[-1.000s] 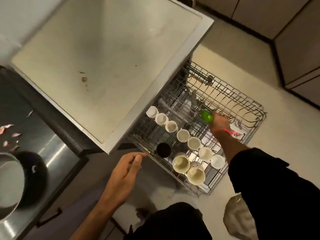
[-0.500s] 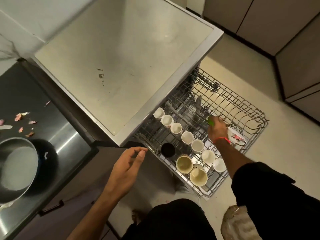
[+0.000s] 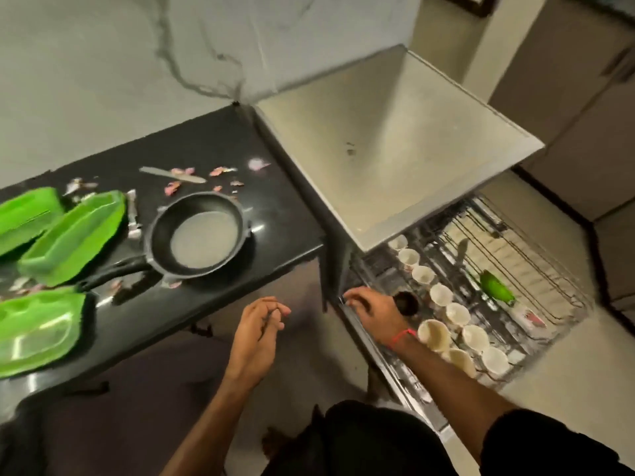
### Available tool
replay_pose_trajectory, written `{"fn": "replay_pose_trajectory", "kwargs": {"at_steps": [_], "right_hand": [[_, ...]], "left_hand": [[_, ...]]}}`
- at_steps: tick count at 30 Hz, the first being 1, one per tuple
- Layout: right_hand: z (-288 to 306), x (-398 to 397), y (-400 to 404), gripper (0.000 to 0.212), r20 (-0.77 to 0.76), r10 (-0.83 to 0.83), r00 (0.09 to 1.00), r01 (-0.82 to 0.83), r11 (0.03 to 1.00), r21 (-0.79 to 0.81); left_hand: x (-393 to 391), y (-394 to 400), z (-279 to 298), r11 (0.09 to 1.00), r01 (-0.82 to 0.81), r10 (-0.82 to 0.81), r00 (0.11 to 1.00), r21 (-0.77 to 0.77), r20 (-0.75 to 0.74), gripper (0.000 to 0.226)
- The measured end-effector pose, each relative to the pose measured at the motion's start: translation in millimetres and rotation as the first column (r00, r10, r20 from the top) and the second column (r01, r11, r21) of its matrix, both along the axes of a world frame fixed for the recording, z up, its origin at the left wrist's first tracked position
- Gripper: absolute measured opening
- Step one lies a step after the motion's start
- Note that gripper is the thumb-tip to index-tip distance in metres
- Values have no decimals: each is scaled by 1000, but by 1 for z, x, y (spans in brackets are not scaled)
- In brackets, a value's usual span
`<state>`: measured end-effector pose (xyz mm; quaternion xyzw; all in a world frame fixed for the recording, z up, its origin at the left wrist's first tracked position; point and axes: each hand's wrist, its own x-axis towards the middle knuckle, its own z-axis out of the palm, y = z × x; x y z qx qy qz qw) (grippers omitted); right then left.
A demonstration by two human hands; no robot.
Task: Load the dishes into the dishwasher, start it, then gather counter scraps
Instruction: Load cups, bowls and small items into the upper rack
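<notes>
The dishwasher rack (image 3: 563, 324) is pulled out at the right under the steel top (image 3: 395, 149). It holds several white cups (image 3: 441, 294), a dark cup (image 3: 407, 303) and a green-handled utensil (image 3: 496, 291) lying loose on the wires. My right hand (image 3: 372, 309) is at the rack's near-left rim, fingers curled over its edge beside the dark cup. My left hand (image 3: 257, 333) hangs in the air in front of the counter, fingers loosely curled, holding nothing.
On the black counter (image 3: 275, 214) at the left stand a black frying pan (image 3: 199, 235) and green containers (image 3: 74, 231). A knife (image 3: 171, 175) and pink peel scraps (image 3: 220, 171) lie behind the pan. Cabinets (image 3: 584, 80) line the far right.
My right hand let go of the green-handled utensil, which now lies in the rack, and came back to the rack's near-left rim. The view swung left onto the counter.
</notes>
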<state>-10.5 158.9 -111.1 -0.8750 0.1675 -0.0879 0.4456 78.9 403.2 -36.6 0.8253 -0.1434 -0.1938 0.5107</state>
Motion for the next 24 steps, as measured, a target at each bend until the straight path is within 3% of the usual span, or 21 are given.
{"fn": "replay_pose_trajectory", "kwargs": {"at_steps": [3, 7, 13, 16, 18, 21, 24], "right_hand": [[27, 30, 76, 26, 24, 99, 995, -100, 991, 83], [60, 65, 176, 29, 71, 309, 948, -317, 936, 151], [92, 107, 315, 36, 102, 603, 791, -610, 764, 211], [102, 122, 365, 40, 88, 686, 723, -685, 695, 218], [106, 129, 391, 40, 82, 726, 683, -723, 657, 213], [109, 138, 413, 39, 80, 755, 651, -753, 628, 195], [109, 143, 421, 39, 83, 762, 643, -760, 621, 191]], "left_hand": [[-1, 68, -5, 982, -186, 187, 982, 16, -25, 18], [-11, 156, 0, 917, -400, 399, 916, -1, 42, 18], [-20, 282, 4, 705, -707, 709, 703, -48, 63, 35], [-23, 332, 13, 569, -822, 811, 554, -29, 187, 31], [-22, 359, 13, 502, -862, 817, 497, 62, 291, 21], [-16, 383, 12, 475, -807, 780, 570, 350, 257, 37], [-5, 395, 6, 514, -711, 724, 660, 480, 203, 45]]}}
